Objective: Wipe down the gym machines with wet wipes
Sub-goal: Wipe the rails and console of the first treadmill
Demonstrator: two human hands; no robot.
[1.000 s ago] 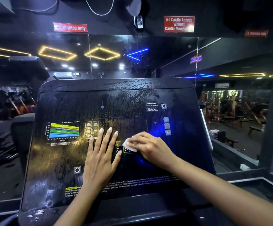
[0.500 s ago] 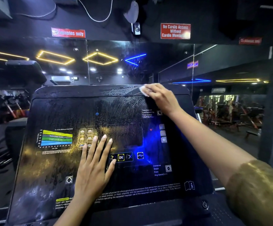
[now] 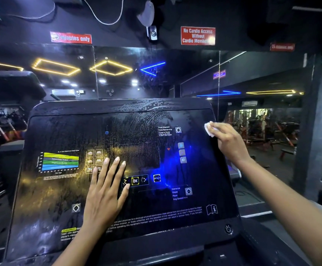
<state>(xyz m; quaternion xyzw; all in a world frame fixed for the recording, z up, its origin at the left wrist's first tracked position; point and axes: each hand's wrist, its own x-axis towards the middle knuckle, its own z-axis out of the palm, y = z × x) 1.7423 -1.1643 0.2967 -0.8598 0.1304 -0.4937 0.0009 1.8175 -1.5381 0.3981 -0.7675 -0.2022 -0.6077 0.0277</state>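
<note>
My left hand (image 3: pixel 104 192) lies flat on the console (image 3: pixel 194 169), fingers straight and slightly spread, thumb tip just beside the OK button (image 3: pixel 135 180), fingertips near the chart (image 3: pixel 61 162). My right hand (image 3: pixel 230 143) has its fingers curled round a white wipe (image 3: pixel 208 129) (small, crumpled) and presses it on the console's upper right edge. Wet streaks cover the top of the panel. A red sign (image 3: pixel 198 35) hangs on the wall above.

Most of the wet wipe (image 3: pixel 208 129) is hidden under the right hand (image 3: pixel 228 142). Glare washes out the last word on the red sign (image 3: pixel 198 35), and the far sign (image 3: pixel 282 47) is blurred.
</note>
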